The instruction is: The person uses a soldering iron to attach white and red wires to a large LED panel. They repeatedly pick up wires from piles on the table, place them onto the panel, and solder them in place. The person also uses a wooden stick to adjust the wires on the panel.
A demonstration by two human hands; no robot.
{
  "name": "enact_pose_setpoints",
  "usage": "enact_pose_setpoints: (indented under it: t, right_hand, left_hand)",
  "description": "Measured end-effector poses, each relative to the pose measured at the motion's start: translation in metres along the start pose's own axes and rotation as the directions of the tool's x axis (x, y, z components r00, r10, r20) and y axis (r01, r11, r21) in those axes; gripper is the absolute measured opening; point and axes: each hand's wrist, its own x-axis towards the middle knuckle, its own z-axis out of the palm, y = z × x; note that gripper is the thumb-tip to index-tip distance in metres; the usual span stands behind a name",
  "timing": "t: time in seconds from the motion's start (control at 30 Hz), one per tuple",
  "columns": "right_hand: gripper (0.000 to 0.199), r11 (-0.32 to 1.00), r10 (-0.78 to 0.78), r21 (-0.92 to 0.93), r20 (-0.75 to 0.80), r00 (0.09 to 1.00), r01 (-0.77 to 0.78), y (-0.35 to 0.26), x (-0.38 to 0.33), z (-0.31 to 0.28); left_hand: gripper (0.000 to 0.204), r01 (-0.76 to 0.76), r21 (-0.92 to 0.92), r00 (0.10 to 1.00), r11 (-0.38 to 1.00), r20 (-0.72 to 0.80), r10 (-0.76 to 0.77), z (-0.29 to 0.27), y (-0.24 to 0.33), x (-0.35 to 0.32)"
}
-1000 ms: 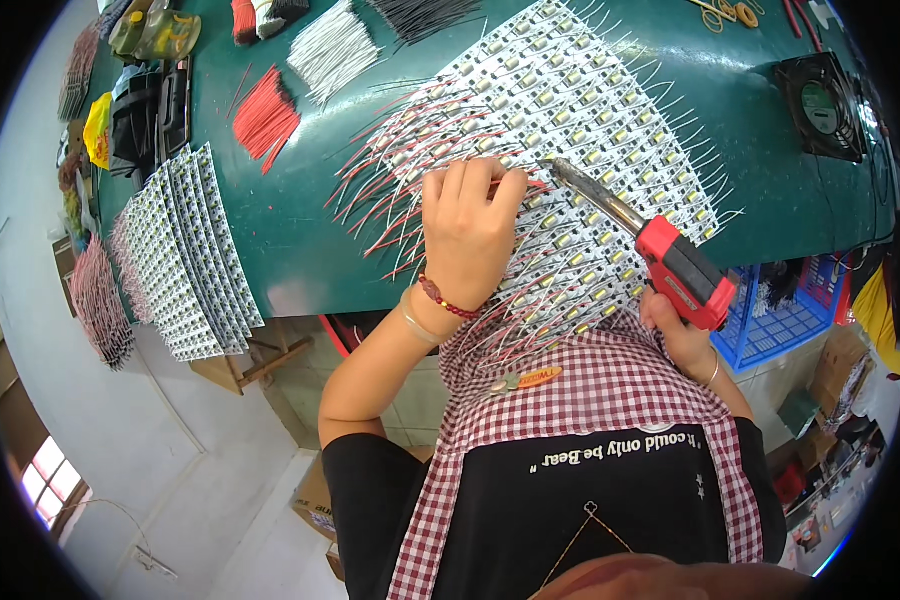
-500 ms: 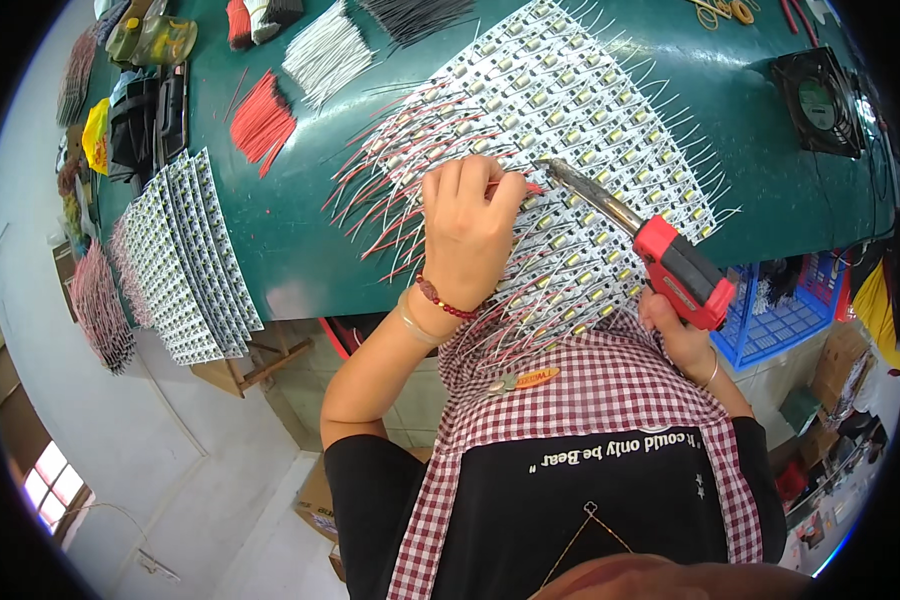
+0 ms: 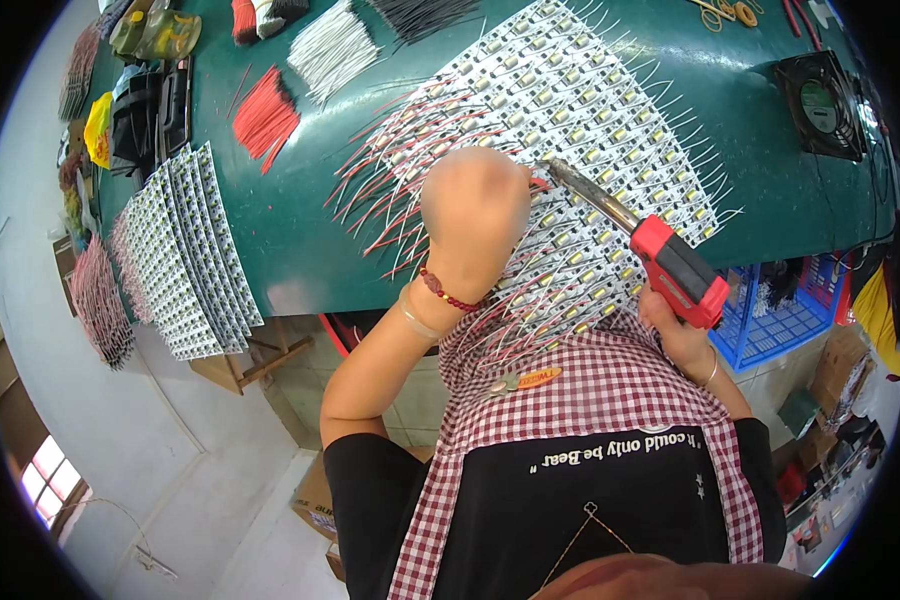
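A large white LED circuit board panel [image 3: 598,120] lies on the green table, its near end by my checked apron. Red and white wires stick out along its left side, white and dark ones along its right. My left hand [image 3: 475,205] is over the panel's left part, closed on a red wire [image 3: 539,185] whose end shows past the fingertips; the fingers themselves are blurred. My right hand [image 3: 678,335] grips a red and black soldering gun [image 3: 682,275]. The gun's metal tip meets the panel just right of the red wire.
Bundles of red wires [image 3: 266,115], white wires [image 3: 332,48] and black wires [image 3: 425,14] lie on the green table [image 3: 320,250]. More LED panels [image 3: 175,265] overlap at the left edge. A black fan [image 3: 820,105] stands far right; below is a blue crate [image 3: 765,330].
Very little differs. My left hand stays at nearly the same spot and is now blurred; the soldering gun's tip remains beside the red wire. The whole view has shifted slightly.
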Motion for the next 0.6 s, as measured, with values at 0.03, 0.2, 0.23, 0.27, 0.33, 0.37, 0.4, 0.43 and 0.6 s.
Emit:
enact_pose_setpoints:
  t: [0.03,0.2,0.23,0.27,0.33,0.37,0.4,0.43,0.6]
  right_hand:
    - [0.020,1.000,0.001,0.017,-0.002,1.000,-0.001,-0.003,0.000,0.000]
    - [0.019,0.998,-0.052,0.045,-0.039,0.998,0.053,-0.008,0.001,0.001]
    - [0.019,0.997,-0.060,0.042,-0.038,0.998,0.061,-0.008,0.001,0.000]
    - [0.017,0.997,-0.071,0.032,-0.037,0.997,0.072,-0.006,0.000,0.000]
    - [0.017,0.996,-0.093,0.012,-0.036,0.995,0.093,0.002,-0.003,-0.003]
    - [0.020,0.996,-0.085,0.029,-0.041,0.996,0.086,0.002,-0.004,-0.002]
    - [0.024,0.996,-0.077,0.046,-0.046,0.996,0.079,0.002,-0.004,-0.002]
    - [0.029,0.995,-0.071,0.064,-0.051,0.996,0.074,0.001,-0.005,-0.002]
    - [0.042,0.991,-0.058,0.120,-0.044,0.997,0.063,0.003,-0.010,-0.008]
  left_hand:
    - [0.021,0.001,0.001,1.000,1.000,-0.003,-0.001,0.000,0.000,0.000]
    - [0.021,0.002,0.008,1.000,1.000,-0.004,-0.002,0.000,0.001,0.000]
    - [0.021,0.001,0.006,1.000,1.000,-0.005,-0.001,0.000,0.001,0.000]
    - [0.021,0.000,0.005,1.000,1.000,-0.005,0.000,0.000,0.001,0.000]
    - [0.021,-0.002,0.011,1.000,1.000,-0.009,0.002,0.000,0.001,0.000]
    - [0.021,-0.003,0.017,1.000,1.000,-0.013,0.003,0.000,0.001,0.000]
    - [0.021,-0.004,0.023,1.000,1.000,-0.016,0.004,0.000,0.001,0.000]
    - [0.020,-0.015,0.048,1.000,0.999,-0.020,0.016,0.000,0.001,0.000]
    - [0.017,-0.067,0.190,0.993,0.979,-0.085,0.084,-0.009,0.004,0.007]
